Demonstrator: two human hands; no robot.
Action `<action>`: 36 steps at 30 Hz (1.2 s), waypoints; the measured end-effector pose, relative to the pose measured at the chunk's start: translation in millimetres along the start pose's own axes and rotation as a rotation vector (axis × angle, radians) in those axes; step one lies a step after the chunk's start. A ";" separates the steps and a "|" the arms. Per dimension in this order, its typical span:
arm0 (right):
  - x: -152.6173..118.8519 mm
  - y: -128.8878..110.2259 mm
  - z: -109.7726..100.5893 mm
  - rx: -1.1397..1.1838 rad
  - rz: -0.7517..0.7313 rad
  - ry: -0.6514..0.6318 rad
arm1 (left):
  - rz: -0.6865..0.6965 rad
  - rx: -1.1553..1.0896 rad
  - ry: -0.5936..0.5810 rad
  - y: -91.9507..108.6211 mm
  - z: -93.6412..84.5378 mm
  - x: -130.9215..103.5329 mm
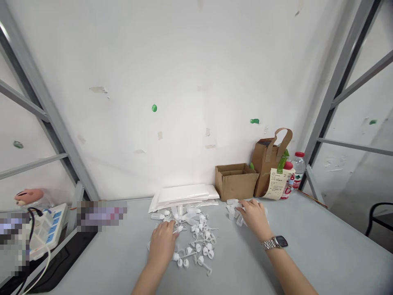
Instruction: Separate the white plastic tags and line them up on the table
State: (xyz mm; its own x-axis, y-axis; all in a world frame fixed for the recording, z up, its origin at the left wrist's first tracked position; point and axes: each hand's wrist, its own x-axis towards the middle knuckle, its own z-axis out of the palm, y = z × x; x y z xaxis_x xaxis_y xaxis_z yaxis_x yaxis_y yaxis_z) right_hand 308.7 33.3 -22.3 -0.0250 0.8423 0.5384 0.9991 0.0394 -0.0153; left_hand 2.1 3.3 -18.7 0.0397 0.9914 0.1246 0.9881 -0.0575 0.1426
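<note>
My left hand [163, 241] reaches into a loose pile of small white plastic caps with bent tubes [201, 237]. Its fingers are curled and its thumb is close to a white capped piece [180, 229]; what lies inside the grasp is hidden. Clear plastic bottles [192, 213] are mixed in at the back of the pile. Farther right, my right hand [254, 216], with a metal-strap watch on the wrist, hovers over a smaller group of translucent plastic bottles [231, 209]. Its thumb and fingers are apart, and the palm covers part of that group.
White flat packets [184, 194] are stacked against the wall. To their right stand an open cardboard box [236, 182], a brown paper bag [264, 164] with a receipt, and red-capped bottles [298, 170]. A power strip [55, 225] and cables are at far left.
</note>
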 end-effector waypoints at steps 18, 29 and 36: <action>-17.5 -70.3 -25.4 0.744 -0.053 0.008 | 0.143 -0.800 0.162 19.6 -2.5 -7.1; -31.5 -105.8 -18.5 1.021 0.050 -0.433 | 0.390 -0.742 0.287 23.7 10.6 -12.1; -34.5 -106.2 -14.6 0.840 0.003 -0.329 | 0.581 -0.587 0.243 21.7 13.7 -11.8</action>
State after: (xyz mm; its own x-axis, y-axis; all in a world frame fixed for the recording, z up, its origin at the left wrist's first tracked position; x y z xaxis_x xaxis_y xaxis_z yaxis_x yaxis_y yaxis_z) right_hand 204.0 -7.7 -26.9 -0.1598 0.9493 0.2707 0.6484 0.3078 -0.6963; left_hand 25.1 -8.0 -30.5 0.4160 0.7371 0.5326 0.5816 -0.6658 0.4673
